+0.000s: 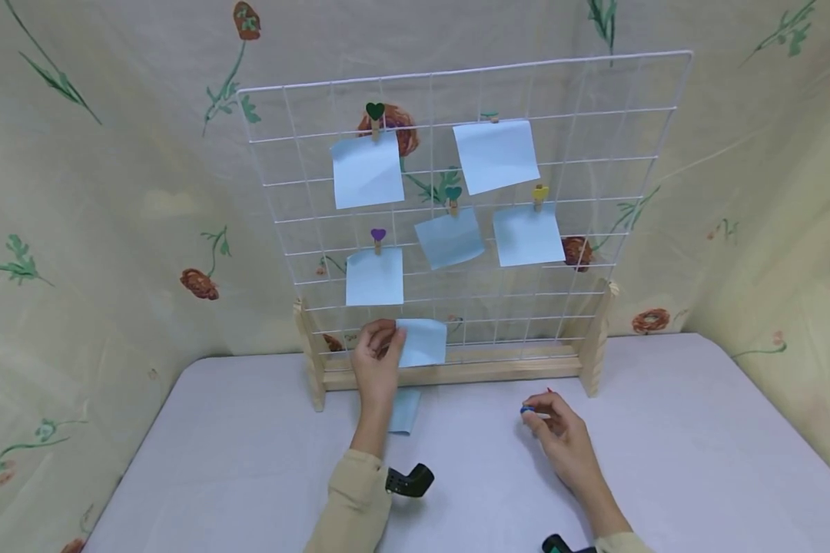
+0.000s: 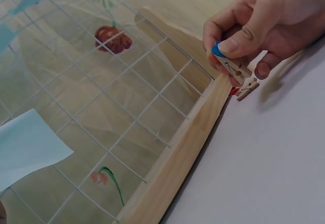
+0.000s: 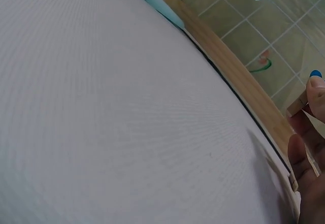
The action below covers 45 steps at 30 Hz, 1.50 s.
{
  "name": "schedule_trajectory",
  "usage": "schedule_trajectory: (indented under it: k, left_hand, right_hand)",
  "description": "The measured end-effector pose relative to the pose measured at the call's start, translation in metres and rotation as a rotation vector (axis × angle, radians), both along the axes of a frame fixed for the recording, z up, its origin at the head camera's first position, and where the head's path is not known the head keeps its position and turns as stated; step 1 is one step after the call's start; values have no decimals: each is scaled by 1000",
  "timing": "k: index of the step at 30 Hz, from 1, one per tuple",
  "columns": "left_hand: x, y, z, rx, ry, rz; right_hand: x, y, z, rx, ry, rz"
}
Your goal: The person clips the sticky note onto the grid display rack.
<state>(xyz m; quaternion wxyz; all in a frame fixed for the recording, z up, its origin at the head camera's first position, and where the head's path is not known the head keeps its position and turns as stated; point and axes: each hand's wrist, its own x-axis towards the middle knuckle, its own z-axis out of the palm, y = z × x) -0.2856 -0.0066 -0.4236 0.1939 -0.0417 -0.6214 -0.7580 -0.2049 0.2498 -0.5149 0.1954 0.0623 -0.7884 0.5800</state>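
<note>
My left hand [image 1: 376,357] pinches a light blue paper [image 1: 423,342] by its left edge and holds it against the lower part of a white wire grid [image 1: 498,313]. In the left wrist view that paper [image 2: 30,145] hangs in front of the wires. Between thumb and fingers, my right hand [image 1: 560,439] pinches a small wooden clothespin [image 2: 233,66] with a blue top, above the table and short of the grid's right end. A second clothespin [image 2: 248,89], with a bit of red, shows just beyond that hand, near the wooden base.
Blue papers [image 1: 366,170] hang higher on the grid, several under clothespins with coloured hearts [image 1: 378,234]. A wooden stand [image 1: 449,374] carries the grid. Another blue paper [image 1: 404,411] lies on the white table [image 1: 249,461] by my left wrist. Flowered cloth [image 1: 111,192] surrounds the table.
</note>
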Motion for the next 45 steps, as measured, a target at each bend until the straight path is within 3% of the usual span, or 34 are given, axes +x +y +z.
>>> schedule_trajectory:
  k: [6,12,21,30,45]
  left_hand:
    - [-4,0,4,12,-25,14]
    - [-8,3,9,22,-5,-1]
    - [-13,2,7,26,-12,14]
    - [-17,4,10,46,10,-15]
    - [-20,6,11,37,20,-3]
  right_hand:
    - [0,-2,1,-45,33,25]
    - [-1,-2,4,-57,56,32]
    - [0,-5,4,-75,50,23]
    - [-1,-7,6,-91,98,18]
    - [-12,-12,8,-226,97,-24]
